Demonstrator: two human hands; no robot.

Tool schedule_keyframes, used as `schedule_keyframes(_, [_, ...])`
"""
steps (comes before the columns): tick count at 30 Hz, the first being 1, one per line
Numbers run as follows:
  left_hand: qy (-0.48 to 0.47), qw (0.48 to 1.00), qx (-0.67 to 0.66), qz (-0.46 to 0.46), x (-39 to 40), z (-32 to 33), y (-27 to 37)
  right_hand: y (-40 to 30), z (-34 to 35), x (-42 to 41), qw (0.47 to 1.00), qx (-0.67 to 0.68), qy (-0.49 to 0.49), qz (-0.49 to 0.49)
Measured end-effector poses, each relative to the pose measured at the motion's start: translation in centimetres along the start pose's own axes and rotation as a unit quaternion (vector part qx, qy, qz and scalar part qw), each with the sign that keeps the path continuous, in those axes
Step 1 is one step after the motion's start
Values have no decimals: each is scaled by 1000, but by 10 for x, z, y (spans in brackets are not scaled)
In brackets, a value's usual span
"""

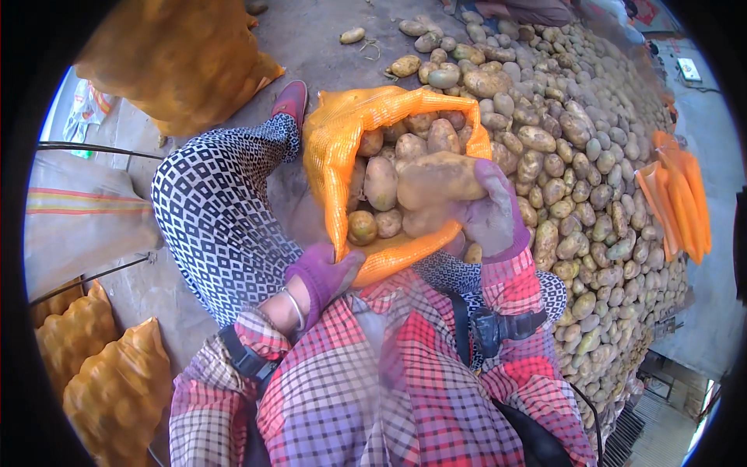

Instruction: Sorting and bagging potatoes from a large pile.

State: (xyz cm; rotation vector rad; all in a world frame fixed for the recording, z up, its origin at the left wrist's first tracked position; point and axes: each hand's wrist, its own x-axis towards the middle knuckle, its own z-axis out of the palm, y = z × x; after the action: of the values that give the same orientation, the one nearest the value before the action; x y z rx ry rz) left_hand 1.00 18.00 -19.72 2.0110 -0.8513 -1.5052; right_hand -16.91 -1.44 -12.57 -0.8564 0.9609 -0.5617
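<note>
An orange mesh sack (335, 146) stands between my legs, its mouth spread wide with the rim folded over. Inside it lie several potatoes (381, 182). My left hand (325, 273), in a purple knit glove, pinches the near left part of the rim. In my gloved right hand (493, 213) is a large, long potato (439, 180), held over the sack's mouth near its right side. My right fingers are partly hidden behind that potato.
To the right spreads a big heap of loose potatoes (575, 175), with folded orange mesh sacks (680, 198) on it. Filled sacks stand at upper left (181, 58) and lower left (119, 385). A striped plastic sheet (87, 216) hangs at left. Another person (528, 9) is at the far edge.
</note>
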Motion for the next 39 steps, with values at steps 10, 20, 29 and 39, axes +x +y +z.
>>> schedule_keyframes(10, [-41, 999, 30, -17, -2, -6, 6, 55, 21, 41, 588, -777, -19, -224])
schedule_keyframes(20, [-33, 991, -105, 78, -8, -8, 8, -140, -161, -23, 804, -490, 169, -291])
schedule_keyframes(29, [67, 848, 433, 299, -28, -6, 40, 99, -335, -30, 851, -477, 177, 132])
schedule_keyframes(39, [11, 818, 503, 279, -27, -37, 14, 106, -317, 91, 680, -642, 325, -138])
